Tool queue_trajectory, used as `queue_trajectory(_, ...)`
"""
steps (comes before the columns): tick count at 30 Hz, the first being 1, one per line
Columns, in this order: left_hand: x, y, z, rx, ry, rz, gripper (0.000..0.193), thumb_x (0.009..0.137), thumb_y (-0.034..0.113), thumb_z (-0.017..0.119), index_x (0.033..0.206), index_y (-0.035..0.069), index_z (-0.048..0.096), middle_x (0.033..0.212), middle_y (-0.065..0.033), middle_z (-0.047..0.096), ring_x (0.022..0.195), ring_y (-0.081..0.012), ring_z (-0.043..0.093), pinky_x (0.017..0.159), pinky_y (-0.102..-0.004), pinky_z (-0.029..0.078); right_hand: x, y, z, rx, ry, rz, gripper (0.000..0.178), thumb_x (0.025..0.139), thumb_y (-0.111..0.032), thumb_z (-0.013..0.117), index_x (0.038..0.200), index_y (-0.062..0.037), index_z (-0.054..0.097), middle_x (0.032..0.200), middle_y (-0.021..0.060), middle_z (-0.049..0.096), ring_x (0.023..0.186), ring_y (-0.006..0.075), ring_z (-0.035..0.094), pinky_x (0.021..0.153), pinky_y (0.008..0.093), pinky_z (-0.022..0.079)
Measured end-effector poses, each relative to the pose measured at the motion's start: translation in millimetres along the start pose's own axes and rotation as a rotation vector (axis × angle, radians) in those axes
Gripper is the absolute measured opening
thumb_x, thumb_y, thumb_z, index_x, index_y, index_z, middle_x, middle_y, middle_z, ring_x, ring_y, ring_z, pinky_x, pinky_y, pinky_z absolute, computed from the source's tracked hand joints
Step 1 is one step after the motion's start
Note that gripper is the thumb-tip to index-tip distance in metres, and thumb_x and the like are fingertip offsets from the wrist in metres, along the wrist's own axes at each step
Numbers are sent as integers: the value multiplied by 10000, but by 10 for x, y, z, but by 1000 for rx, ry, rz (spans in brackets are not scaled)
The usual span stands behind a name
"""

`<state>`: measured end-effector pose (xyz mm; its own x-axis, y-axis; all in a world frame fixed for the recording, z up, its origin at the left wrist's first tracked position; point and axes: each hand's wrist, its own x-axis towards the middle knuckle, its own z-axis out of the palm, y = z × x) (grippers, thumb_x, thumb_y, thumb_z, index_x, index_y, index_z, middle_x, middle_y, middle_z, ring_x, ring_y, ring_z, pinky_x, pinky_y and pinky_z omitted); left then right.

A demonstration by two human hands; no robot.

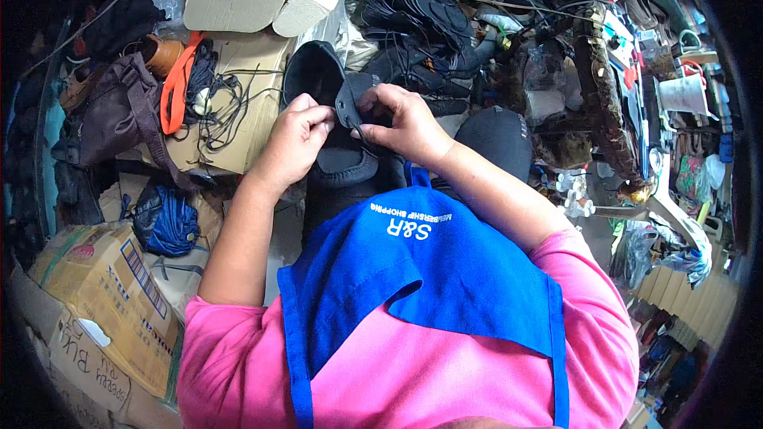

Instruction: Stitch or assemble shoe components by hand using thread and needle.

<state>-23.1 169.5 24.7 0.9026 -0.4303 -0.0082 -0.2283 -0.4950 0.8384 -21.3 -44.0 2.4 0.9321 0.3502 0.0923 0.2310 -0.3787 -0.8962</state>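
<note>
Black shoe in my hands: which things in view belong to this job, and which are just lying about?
In the job: black shoe; left hand and right hand, both at its eyelet edge.

Apparently just lying about: orange strap; dark brown bag; blue bag; yellowish carton.

1. Over on the person's left, a tan cardboard sheet (253, 129) is doing the carrying, and it's a busy patch!
2. Across it sprawls a tangle of black cords (228, 107), loose ends looping out toward the right.
3. Tucked among them, a small pale lump (203, 101), too small to name.
4. Bright orange strap (180, 83) here, slicing down over the left part, right beside the cords.
5. And a dark brown bag (115, 115), slumped at the left edge, its strap trailing nearward.
6. What props the sheet up? Hidden from view.
</note>
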Motion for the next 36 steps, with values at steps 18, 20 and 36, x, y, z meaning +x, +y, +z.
queue_trajectory(18, 17, -207, -7, -181, -67, -16, 119, 794, -18, 611, 901, -3, 658, 799, -23, 514, 797, -124, 501, 727, -245, 403, -10, -57, 12, -143, -9, -45, 353, 653, -264, 759, 939, -121, 610, 882, 52, 618, 897, 242, 593, 785, 383, 381)
queue_trajectory(20, 26, -212, 62, -303, -10, -68, 117, 792, -12, 617, 901, 8, 655, 818, -18, 551, 802, -107, 516, 734, -243, 411, -8, -54, 25, -119, -6, -38, 354, 650, -266, 760, 936, -120, 609, 877, 52, 618, 896, 241, 594, 784, 383, 379)
queue_trajectory(36, 364, 3, -19, -9, -139, -159, 303, 812, 236, 679, 965, -19, 621, 898, -86, 502, 845, -182, 512, 798, -294, 423, -15, 59, -218, -45, 168, -39, 154, 796, -155, 664, 808, -15, 602, 800, 136, 606, 800, 294, 599, 714, 377, 472)
